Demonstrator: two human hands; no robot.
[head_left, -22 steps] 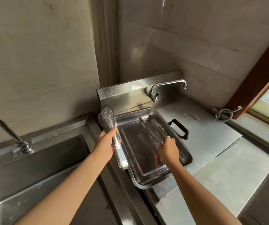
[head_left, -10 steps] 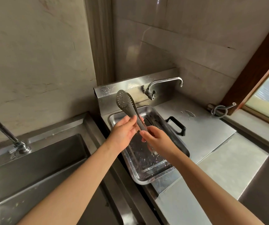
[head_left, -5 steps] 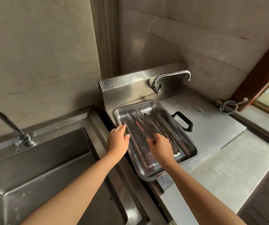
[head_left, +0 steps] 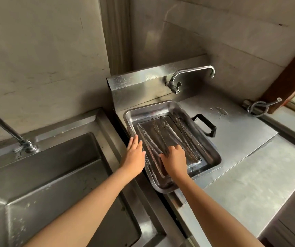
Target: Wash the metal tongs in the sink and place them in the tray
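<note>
A steel tray (head_left: pixel 214 158) sits on the counter right of the sink (head_left: pixel 54 175). Several metal tongs with perforated tips lie lengthwise in it: one pair at the left (head_left: pixel 147 139), one in the middle (head_left: pixel 158 132), one at the right (head_left: pixel 183 127). My right hand (head_left: pixel 174 160) rests over the near ends of the middle tongs, fingers curled on them. My left hand (head_left: pixel 133 154) lies flat with fingers straight along the tray's left rim, holding nothing.
A wall tap (head_left: pixel 191 73) juts out above the tray. A black handle (head_left: pixel 205 125) sticks out at the tray's right side. The sink tap (head_left: pixel 6 131) stands at far left. A coiled hose (head_left: pixel 258 107) lies by the window frame at the right.
The tongs I held up in both hands a second ago now lie in the tray. My left hand has let go and rests at the tray's left rim.
</note>
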